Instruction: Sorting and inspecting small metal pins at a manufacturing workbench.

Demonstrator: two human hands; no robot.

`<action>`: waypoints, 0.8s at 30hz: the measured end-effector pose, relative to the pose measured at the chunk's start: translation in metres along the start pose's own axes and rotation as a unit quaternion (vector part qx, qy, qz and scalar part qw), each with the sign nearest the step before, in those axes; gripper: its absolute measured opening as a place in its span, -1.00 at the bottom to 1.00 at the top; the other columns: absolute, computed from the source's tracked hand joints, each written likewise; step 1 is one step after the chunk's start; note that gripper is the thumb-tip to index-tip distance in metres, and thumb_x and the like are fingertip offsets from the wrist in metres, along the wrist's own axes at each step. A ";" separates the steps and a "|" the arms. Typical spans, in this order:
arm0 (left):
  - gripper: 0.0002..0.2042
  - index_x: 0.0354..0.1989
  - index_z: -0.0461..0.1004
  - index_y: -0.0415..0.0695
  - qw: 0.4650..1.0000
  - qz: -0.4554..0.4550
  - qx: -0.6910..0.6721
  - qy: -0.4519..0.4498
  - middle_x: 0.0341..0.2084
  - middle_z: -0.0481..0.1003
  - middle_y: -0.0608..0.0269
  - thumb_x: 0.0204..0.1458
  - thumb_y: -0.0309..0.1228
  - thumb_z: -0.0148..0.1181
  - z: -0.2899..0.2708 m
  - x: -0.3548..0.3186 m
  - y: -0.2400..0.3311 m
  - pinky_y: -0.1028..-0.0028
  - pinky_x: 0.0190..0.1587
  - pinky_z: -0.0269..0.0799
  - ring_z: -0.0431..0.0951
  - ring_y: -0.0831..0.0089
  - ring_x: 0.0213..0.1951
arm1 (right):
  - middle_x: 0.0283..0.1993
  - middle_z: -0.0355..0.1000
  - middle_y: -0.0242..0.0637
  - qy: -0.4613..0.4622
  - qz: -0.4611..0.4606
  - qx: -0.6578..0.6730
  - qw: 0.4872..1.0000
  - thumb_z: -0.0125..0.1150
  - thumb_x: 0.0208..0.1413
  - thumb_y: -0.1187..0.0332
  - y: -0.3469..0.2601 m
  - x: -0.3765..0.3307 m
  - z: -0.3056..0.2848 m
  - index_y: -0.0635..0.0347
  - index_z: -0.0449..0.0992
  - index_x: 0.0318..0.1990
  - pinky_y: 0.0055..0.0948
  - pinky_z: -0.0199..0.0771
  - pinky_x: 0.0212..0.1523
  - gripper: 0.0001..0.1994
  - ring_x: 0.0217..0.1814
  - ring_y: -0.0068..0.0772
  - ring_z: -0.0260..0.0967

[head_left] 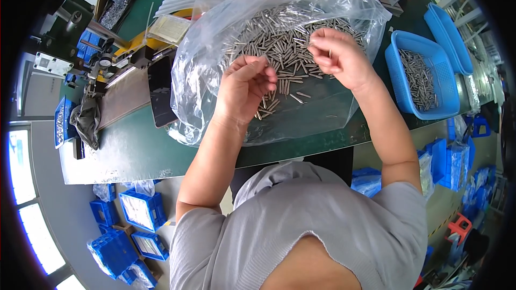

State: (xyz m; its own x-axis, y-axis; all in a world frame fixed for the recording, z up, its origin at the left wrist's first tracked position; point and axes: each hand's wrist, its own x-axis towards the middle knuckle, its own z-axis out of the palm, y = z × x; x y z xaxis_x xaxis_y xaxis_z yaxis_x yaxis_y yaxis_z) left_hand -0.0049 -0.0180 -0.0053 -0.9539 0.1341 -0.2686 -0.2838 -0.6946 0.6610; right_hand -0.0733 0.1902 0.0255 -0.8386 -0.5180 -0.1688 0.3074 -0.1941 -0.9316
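— Heap of small grey metal pins (pixel 285 43), where? 
— Spread inside the open clear plastic bag (pixel 215 37) on the dark green table (pixel 134 150), far of centre.
— Left hand (pixel 244 88)? 
— Curled at the near edge of the heap, fingertips pinching a few pins.
— Right hand (pixel 336 56)? 
— Raised over the heap's right side, fingers closed on what looks like one pin.
— Best handling? 
— Probably light pinches, few at a time, low over the bag. Blue plastic basket (pixel 430 75) of pins just right.
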 end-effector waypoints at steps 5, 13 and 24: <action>-0.92 -0.40 0.39 -0.20 1.000 0.025 0.006 0.014 -0.56 0.46 0.12 0.09 -0.50 -0.02 0.000 0.000 0.000 0.49 -0.43 0.42 0.48 0.36 -0.48 | -0.52 0.30 -0.53 -0.063 0.065 -0.043 0.995 0.11 0.06 0.32 0.017 0.005 -0.002 0.17 0.43 -0.34 -0.71 0.08 -0.63 -0.87 -0.58 -0.74 0.10; -0.94 -0.41 0.35 -0.18 0.999 0.029 0.011 0.027 -0.58 0.46 0.17 0.05 -0.48 0.08 0.005 -0.002 0.002 0.52 -0.48 0.44 0.48 0.43 -0.55 | -0.39 0.43 -0.25 -0.050 -0.243 -0.597 0.763 0.29 -0.21 0.39 0.036 -0.001 0.021 0.17 0.48 -0.37 -0.30 0.38 -0.34 -0.81 -0.34 -0.17 0.39; -0.94 -0.40 0.35 -0.20 1.000 0.018 0.024 0.007 -0.57 0.47 0.16 0.06 -0.49 0.07 0.003 0.000 0.000 0.51 -0.48 0.43 0.49 0.42 -0.53 | -0.45 0.37 -0.25 -0.043 -0.188 -0.545 0.816 0.23 -0.08 0.41 0.026 -0.002 0.017 0.23 0.41 -0.39 -0.42 0.33 -0.37 -0.86 -0.40 -0.33 0.35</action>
State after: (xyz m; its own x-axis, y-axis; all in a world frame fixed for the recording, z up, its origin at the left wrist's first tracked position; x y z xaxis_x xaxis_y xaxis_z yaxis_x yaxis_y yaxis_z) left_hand -0.0048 -0.0156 -0.0029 -0.9621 0.1004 -0.2537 -0.2547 -0.6640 0.7030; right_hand -0.0557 0.1721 0.0070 -0.7324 -0.6579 0.1752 -0.5869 0.4797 -0.6522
